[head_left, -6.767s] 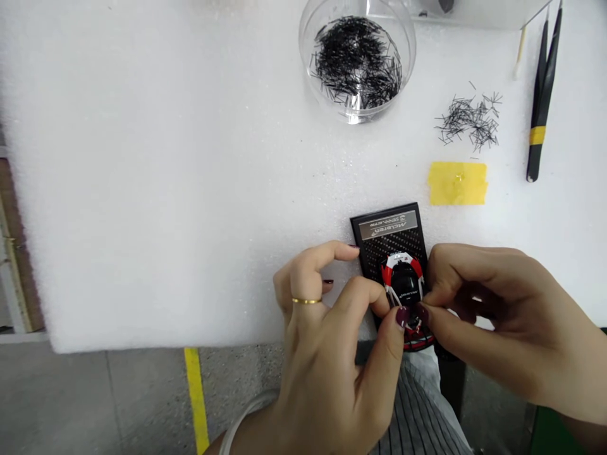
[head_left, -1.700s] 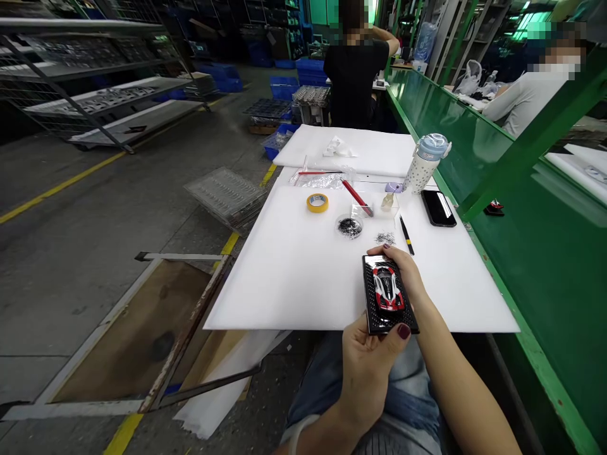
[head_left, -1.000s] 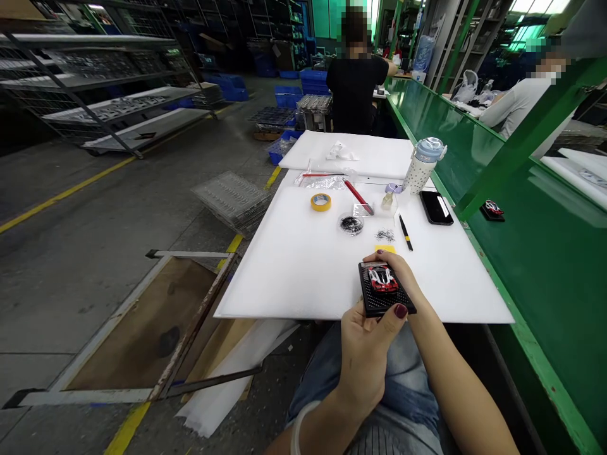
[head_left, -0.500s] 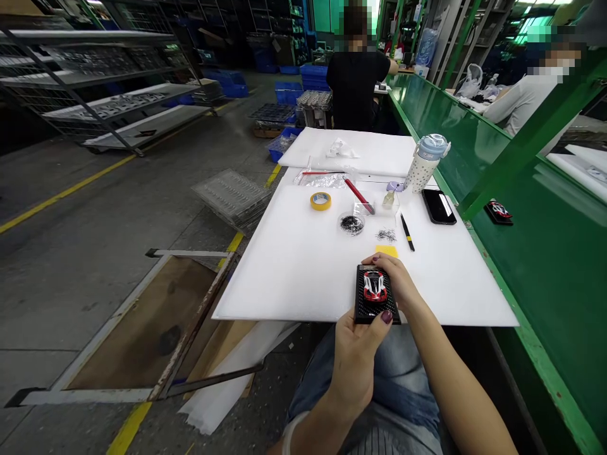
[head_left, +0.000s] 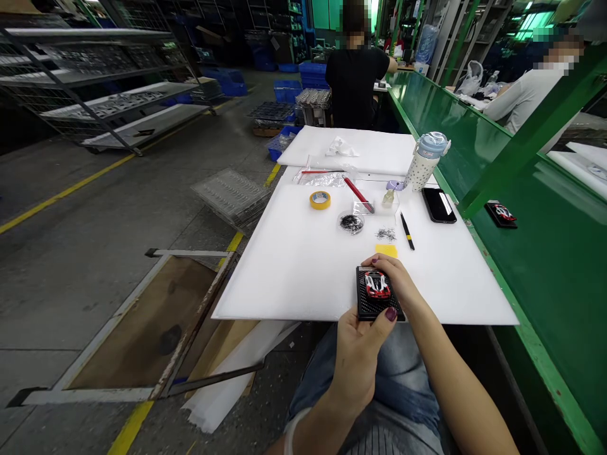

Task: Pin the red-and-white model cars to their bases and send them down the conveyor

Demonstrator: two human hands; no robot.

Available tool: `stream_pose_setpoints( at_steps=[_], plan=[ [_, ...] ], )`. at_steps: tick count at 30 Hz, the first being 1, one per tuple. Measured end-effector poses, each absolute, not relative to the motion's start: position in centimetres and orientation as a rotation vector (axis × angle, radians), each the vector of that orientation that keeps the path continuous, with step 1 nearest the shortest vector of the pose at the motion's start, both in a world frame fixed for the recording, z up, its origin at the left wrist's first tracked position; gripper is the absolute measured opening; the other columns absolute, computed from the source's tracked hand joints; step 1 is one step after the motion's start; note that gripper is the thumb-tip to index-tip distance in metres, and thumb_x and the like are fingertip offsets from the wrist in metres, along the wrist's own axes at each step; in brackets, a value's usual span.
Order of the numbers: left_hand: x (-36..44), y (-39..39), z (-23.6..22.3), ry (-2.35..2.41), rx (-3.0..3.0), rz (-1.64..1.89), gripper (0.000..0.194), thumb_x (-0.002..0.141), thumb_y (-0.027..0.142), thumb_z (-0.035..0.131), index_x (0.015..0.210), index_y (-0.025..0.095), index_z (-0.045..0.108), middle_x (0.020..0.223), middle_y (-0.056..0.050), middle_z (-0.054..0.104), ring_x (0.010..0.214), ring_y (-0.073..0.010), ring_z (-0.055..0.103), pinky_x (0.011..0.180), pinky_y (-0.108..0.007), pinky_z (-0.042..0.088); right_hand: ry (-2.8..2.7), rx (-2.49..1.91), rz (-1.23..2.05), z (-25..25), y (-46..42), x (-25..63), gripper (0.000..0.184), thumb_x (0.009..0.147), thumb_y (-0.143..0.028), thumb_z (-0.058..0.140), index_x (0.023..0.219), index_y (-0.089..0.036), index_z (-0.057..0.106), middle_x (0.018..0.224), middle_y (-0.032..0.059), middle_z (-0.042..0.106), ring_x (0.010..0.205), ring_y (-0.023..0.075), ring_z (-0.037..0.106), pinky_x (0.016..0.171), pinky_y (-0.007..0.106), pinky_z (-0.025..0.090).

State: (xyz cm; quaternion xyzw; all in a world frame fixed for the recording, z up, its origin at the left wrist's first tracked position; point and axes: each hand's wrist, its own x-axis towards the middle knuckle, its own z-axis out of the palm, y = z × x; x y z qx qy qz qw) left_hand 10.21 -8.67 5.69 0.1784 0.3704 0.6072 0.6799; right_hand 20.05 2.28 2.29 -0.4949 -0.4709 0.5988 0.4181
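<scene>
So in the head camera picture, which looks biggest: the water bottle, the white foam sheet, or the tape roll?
Largest to smallest: white foam sheet, water bottle, tape roll. Nearness to the camera could sway how they look.

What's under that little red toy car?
The red-and-white model car sits on a black dotted base, held by the left hand and right hand. The car covers the base beneath it, so that spot cannot be seen.

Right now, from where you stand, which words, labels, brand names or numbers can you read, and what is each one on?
No text can be read clearly in this view.
Label strip on the black perforated plate: too small to read.
Markings on the red-and-white model car: too small to read.
Second black plate on the green bench: too small and blurred to read.
</scene>
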Motion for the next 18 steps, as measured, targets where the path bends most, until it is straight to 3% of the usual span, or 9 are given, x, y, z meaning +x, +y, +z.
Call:
stream_pose_setpoints(
  at_steps=[6, 12, 15, 18],
  plan=[
    [10.1, -8.6, 5.9, 0.841, 0.385, 1.375, 0.032, 0.067, 0.036, 0.092, 0.087, 0.016, 0.079, 0.089, -0.005, 0.077, 0.097, -0.0197, 0.070, 0.093, -0.029, 0.054, -1.214, -1.277, 1.464, 2.4, 2.2, 19.9, 0.025, 0.072, -0.042, 0.059, 0.075, -0.019, 0.069, 0.077, 0.0042, 0.069, 0.072, 0.0190, 0.061, 0.070, 0.032, 0.047],
    [10.0, -8.4, 5.8, 0.863, 0.363, 1.426, 0.034, 0.066, 0.037, 0.092, 0.090, 0.016, 0.079, 0.094, -0.008, 0.078, 0.103, -0.0239, 0.070, 0.096, -0.034, 0.054, -1.324, -1.374, 1.267, 2.3, 1.8, 20.2, 0.027, 0.077, -0.045, 0.059, 0.070, -0.020, 0.066, 0.072, 0.0028, 0.067, 0.070, 0.0187, 0.056, 0.069, 0.032, 0.043],
    [10.0, -8.4, 5.6, 0.878, 0.358, 1.427, 0.039, 0.067, 0.038, 0.091, 0.097, 0.015, 0.079, 0.095, -0.009, 0.078, 0.100, -0.0231, 0.071, 0.096, -0.034, 0.055, -1.490, -1.548, 0.854, 2.9, 3.2, 22.3, 0.022, 0.082, -0.040, 0.058, 0.073, -0.022, 0.064, 0.069, 0.0023, 0.065, 0.065, 0.0190, 0.055, 0.069, 0.033, 0.039],
    [10.1, -8.3, 5.3, 0.857, 0.359, 1.433, 0.041, 0.067, 0.039, 0.092, 0.099, 0.015, 0.079, 0.095, -0.009, 0.078, 0.100, -0.0228, 0.071, 0.097, -0.035, 0.055, -1.674, -1.912, 0.268, 3.6, 5.6, 25.1, 0.020, 0.087, -0.033, 0.053, 0.082, -0.020, 0.066, 0.081, 0.0080, 0.070, 0.073, 0.0233, 0.061, 0.069, 0.035, 0.039]
  ],
)
